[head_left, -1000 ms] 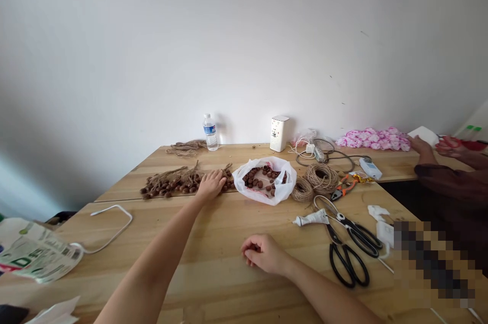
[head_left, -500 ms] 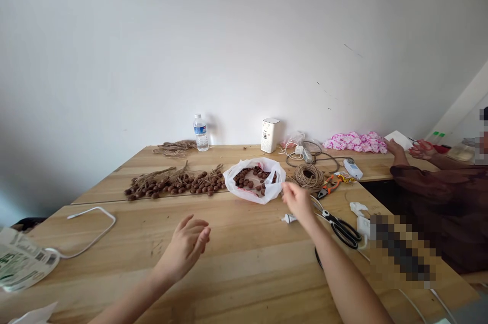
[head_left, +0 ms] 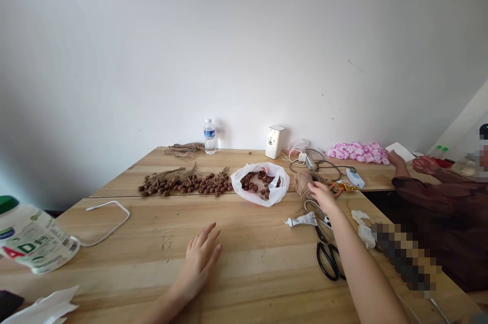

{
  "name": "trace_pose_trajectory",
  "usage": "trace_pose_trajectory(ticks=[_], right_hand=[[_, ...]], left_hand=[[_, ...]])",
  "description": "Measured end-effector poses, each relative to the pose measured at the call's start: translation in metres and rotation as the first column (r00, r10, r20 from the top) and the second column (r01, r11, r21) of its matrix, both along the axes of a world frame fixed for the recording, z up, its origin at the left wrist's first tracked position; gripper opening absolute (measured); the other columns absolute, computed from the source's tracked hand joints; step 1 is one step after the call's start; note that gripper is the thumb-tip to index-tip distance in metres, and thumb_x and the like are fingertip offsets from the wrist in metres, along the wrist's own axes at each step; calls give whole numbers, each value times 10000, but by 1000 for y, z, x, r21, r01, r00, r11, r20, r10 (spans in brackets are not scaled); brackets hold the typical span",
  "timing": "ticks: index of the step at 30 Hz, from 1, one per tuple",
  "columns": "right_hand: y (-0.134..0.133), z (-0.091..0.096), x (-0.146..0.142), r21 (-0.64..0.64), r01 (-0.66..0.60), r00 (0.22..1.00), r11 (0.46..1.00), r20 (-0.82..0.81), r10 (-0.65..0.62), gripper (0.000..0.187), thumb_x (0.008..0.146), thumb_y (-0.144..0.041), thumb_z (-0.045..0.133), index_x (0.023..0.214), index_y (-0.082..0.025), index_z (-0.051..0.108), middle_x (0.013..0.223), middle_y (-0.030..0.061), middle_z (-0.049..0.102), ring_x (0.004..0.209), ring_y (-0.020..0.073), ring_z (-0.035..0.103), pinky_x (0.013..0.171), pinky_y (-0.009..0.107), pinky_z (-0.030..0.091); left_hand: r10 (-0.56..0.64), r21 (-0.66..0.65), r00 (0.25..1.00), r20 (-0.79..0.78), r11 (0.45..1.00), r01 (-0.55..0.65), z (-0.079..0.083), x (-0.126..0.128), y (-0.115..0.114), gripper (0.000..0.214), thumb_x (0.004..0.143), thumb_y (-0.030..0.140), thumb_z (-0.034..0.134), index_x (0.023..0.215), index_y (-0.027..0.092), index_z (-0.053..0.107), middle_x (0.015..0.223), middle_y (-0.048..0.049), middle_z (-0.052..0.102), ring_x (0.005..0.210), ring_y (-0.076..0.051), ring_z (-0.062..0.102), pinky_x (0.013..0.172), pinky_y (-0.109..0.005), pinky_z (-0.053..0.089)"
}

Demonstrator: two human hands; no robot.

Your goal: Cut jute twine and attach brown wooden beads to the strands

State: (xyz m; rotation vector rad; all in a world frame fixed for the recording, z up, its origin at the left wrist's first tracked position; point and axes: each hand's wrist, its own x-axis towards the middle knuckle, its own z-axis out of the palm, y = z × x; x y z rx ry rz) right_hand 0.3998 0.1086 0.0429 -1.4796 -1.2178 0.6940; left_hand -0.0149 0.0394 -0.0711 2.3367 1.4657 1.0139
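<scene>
Twine coil [head_left: 303, 182] on the table [head_left: 247, 273], at 3 o'clock of the bead bag [head_left: 263, 187]. Right hand [head_left: 323, 194] touches its 4 o'clock edge, fingers curled; closure cannot be told. Left hand [head_left: 202, 258] flat, spread, empty. Likely light, soft, unravels easily: pinch across the whole bundle.

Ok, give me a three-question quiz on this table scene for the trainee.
1. True or false: the left hand is open, fingers spread.
2. The right hand reaches to: A the water bottle, B the twine coil, C the scissors?
3. What lies in the white plastic bag?
Key: 1 true; 2 B; 3 brown beads.
</scene>
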Motion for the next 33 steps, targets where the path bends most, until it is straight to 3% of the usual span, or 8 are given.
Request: trace_pose_trajectory(ticks=[4,9,16,19,22,27,30,33], right_hand=[[-17,17,7,141,-25,927,990,-366,76,159,808,-383,530,782,-229,562,881,51,686,976,228,618,912,487,459],[-40,44,-17,388,-147,644,910,-661,385,209,808,-352,530,968,-235,595,1080,72,667,1122,253,559,1005,559,373],[-56,76,-54,475,-221,806,852,-403,434,362,785,-470,549,1085,-270,583,1196,67,608,1172,264,515,970,554,395],[-68,70,-72,425,-263,874,866,-275,400,369,745,-463,631,1045,-250,605,1082,77,650,1069,267,574,932,499,431],[-87,46,-100,306,-358,933,882,84,350,314,790,-365,626,1073,-230,604,1098,89,635,1048,260,570,926,438,441],[-107,-20,-147,105,-452,626,886,744,232,119,797,-135,576,901,-165,624,998,124,637,1128,285,481,964,454,396],[-104,-42,-154,-70,-451,426,890,859,283,89,755,-119,641,838,-152,633,961,119,644,1137,297,472,956,459,404],[-96,-38,-145,-160,-506,289,847,894,342,164,754,-30,583,839,-152,651,977,104,648,1185,282,446,956,430,414]], left_hand=[[-20,-65,999,40,998,23,10,1,-1,396,936,369,318,1128,286,654,1356,-73,525,1238,-284,457,991,-552,375],[-121,-106,992,48,986,125,14,6,-6,497,948,378,264,872,275,744,1239,-48,624,1264,-288,423,1022,-572,322],[-85,-67,995,58,994,89,9,5,1,415,935,365,325,888,257,722,1178,-66,654,1209,-287,471,966,-554,382],[-71,-48,995,76,996,75,7,4,2,379,933,345,333,959,254,701,1166,-68,659,1180,-272,502,959,-527,399],[-70,-41,991,112,996,75,6,5,2,363,932,333,332,1039,243,668,1149,-73,668,1170,-261,517,971,-513,395],[-80,-47,978,192,995,91,11,6,0,360,926,358,331,944,217,662,970,-86,706,1078,-260,572,941,-482,425],[-63,-94,974,219,992,85,19,7,-3,399,930,383,306,784,208,633,710,-67,669,850,-242,634,848,-433,482],[-27,-146,967,252,987,66,23,7,-5,404,928,396,292,815,204,629,635,-53,637,752,-234,640,783,-403,512]])
